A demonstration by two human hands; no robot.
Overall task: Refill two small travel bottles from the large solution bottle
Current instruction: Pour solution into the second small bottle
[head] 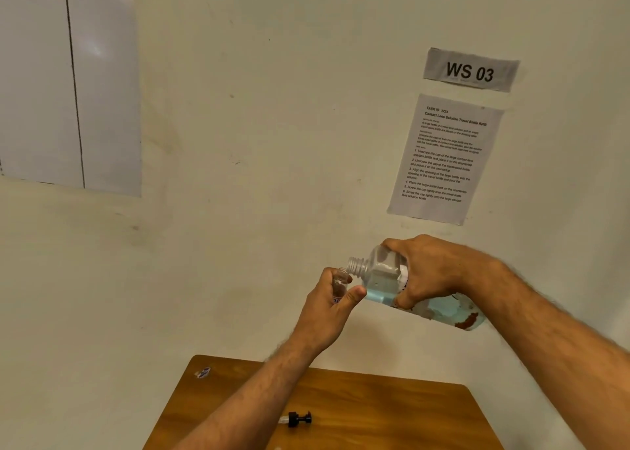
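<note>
Step in hand, as we judge it: pouring from the large solution bottle (385, 281) into a small travel bottle (339, 284).

Both are held in the air above the far edge of the surface (375, 412), not resting on it. The left hand (329, 308) is wrapped around the travel bottle, roughly upright, thumb across its front. The right hand (426, 269) grips the large bottle around its middle, tipped nearly flat, with the uncapped threaded neck just beside and slightly above the small mouth.

To do this well we suggest: bring the neck directly over the small opening before tipping further; tilt slowly, since the blue liquid sits low in the body and may surge; keep the travel bottle steady and upright; lower both nearer the surface to limit spills.

Counts:
- large bottles: 1
- travel bottles in view: 1; we see no second
- black pump cap (300, 419) lying near the surface's near edge: 1
- small sticker (203, 372) at the far left corner: 1
</note>
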